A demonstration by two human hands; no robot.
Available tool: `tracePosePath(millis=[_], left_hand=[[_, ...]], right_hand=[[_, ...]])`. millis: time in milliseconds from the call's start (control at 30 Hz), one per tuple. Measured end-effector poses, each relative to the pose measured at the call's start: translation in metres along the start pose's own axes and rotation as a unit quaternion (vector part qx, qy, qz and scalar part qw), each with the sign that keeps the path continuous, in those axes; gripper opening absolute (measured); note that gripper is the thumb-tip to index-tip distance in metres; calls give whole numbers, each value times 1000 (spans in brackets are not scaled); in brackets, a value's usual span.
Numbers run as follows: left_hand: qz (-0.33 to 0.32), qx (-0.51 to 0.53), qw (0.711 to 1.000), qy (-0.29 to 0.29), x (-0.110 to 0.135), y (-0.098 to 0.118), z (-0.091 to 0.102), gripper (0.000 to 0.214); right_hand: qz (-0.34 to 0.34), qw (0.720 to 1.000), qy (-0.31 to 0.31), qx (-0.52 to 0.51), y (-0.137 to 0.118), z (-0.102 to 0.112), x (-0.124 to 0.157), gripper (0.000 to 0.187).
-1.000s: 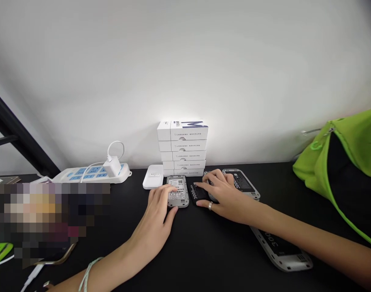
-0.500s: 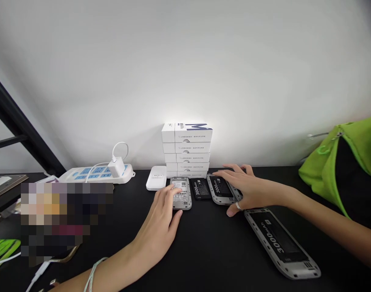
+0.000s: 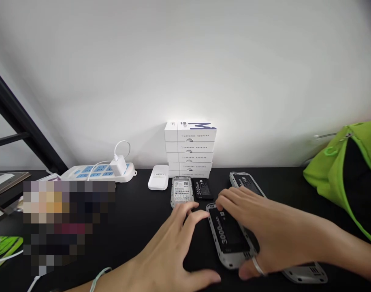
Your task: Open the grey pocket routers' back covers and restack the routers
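My right hand (image 3: 264,227) grips a grey open-backed pocket device (image 3: 229,233), fingers over its upper part and thumb at its lower right edge. A black 3000mAh battery sits in it. My left hand (image 3: 173,243) is open, thumb and fingers apart; its index fingertip is close to the device's left edge, contact unclear. Just beyond that hand lies another open-backed device (image 3: 182,188), its label bare. Beside it is a loose black battery (image 3: 203,188). Behind my right hand shows another battery-fitted device (image 3: 249,182). A grey shell end (image 3: 308,273) emerges below; whether they join is hidden.
A stack of white boxes (image 3: 190,148) stands against the wall, with a closed white device (image 3: 158,177) to its left. Farther left are a power strip (image 3: 97,172) with a white charger (image 3: 118,165) and a blurred patch. A green bag (image 3: 334,162) rests at right.
My right hand has come nearer with a battery-fitted device. My left hand has left the bare-labelled device and moved right and nearer, spreading its fingers. The view has shifted slightly.
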State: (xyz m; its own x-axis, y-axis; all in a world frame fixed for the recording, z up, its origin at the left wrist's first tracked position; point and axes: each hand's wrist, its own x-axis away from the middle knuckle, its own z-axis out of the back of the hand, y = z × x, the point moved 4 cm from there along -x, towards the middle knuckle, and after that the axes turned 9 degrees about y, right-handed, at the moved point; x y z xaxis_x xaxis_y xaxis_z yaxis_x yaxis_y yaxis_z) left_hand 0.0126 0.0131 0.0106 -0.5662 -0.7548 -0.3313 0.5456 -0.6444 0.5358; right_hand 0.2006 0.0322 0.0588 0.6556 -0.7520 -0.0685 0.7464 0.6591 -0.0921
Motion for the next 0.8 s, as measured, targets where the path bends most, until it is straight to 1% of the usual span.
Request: tracePosePath(millis=[67, 133, 267, 367, 467, 533, 567, 633, 700, 733, 767, 800], left_hand=[[10, 14, 999, -30, 2, 1, -5, 95], [8, 25, 999, -37, 2, 0, -8, 99], [-37, 48, 998, -11, 2, -2, -10, 96], [-52, 58, 997, 9, 2, -3, -11, 94], [-75, 58, 995, 15, 3, -3, -11, 96], [-88, 54, 994, 19, 3, -2, -10, 98], [-80, 54, 995, 27, 2, -3, -8, 98], [-64, 55, 995, 61, 1, -4, -3, 97], [-69, 43, 992, 100, 0, -4, 2, 96], [-74, 33, 990, 116, -1, -4, 3, 94], [-74, 22, 989, 130, -2, -4, 5, 91], [-63, 12, 988, 143, -3, -5, 7, 88]], right_hand=[[12, 1000, 1, -13, -12, -8, 4, 80], [12, 999, 7, -32, -19, -15, 7, 73], [1, 996, 17, -82, -20, -25, 6, 62], [-32, 989, 20, -141, -17, -27, -1, 59], [-97, 970, 7, -224, -16, -25, -7, 58], [-127, 954, 8, -273, -17, -21, -6, 55], [-133, 948, 17, -288, -19, -19, -4, 51], [-128, 943, 37, -305, -21, -14, 0, 40], [-114, 937, 49, -325, -21, -10, 2, 40], [-111, 927, 55, -354, -19, -9, 0, 42], [-112, 908, 65, -398, -15, -8, -3, 43], [-116, 883, 85, -446, -8, -7, -8, 44]])
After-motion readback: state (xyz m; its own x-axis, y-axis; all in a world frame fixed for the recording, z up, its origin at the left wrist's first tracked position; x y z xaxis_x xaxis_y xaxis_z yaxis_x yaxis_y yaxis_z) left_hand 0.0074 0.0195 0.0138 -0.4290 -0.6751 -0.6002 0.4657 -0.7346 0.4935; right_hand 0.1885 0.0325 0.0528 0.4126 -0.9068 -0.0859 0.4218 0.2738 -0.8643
